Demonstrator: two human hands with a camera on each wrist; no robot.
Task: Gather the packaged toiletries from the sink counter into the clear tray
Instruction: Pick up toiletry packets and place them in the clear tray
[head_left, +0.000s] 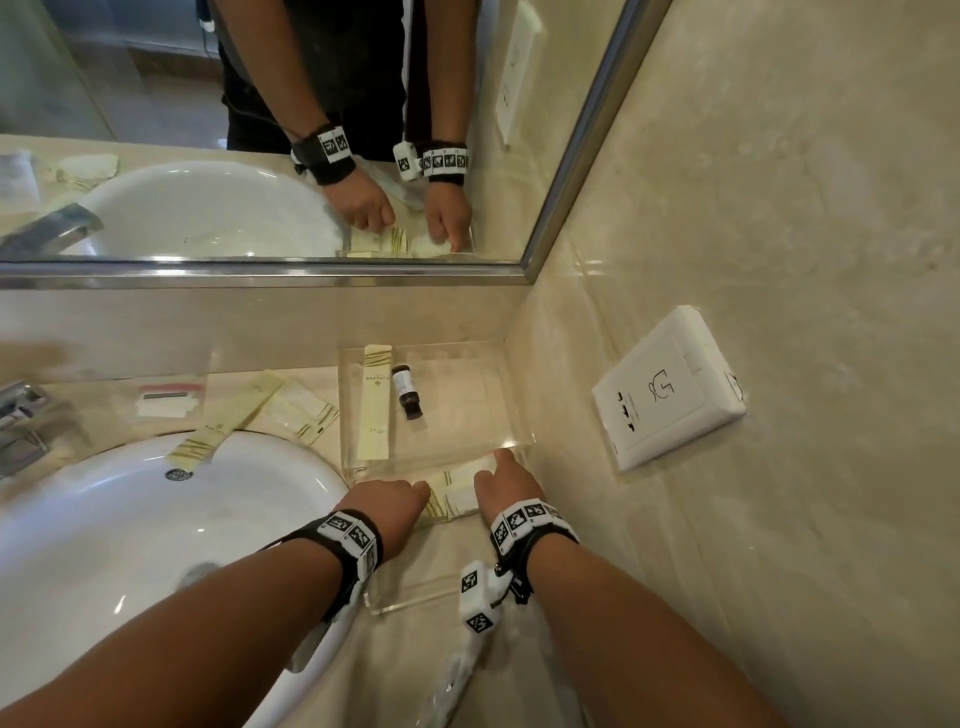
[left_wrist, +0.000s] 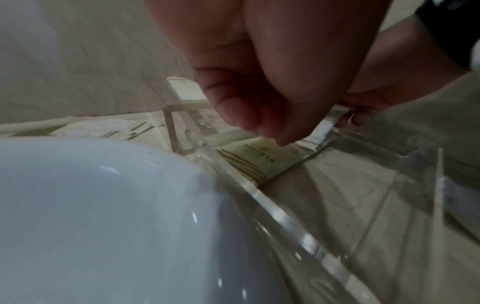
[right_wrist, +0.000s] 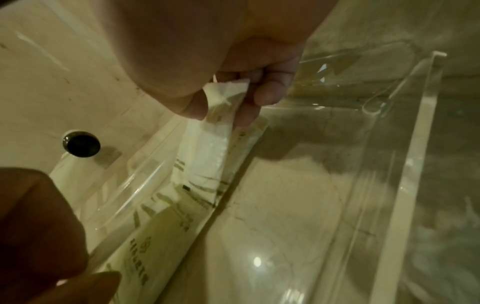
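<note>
Both hands are on 1 pale packet (head_left: 457, 491) inside the clear tray (head_left: 511, 410), near end: right hand (head_left: 506, 480) pinches its right end, left hand (head_left: 387, 506) curls over the left.

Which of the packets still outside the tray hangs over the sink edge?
The long narrow packet, its striped end jutting over the basin; the others lie flat on the counter.
</note>
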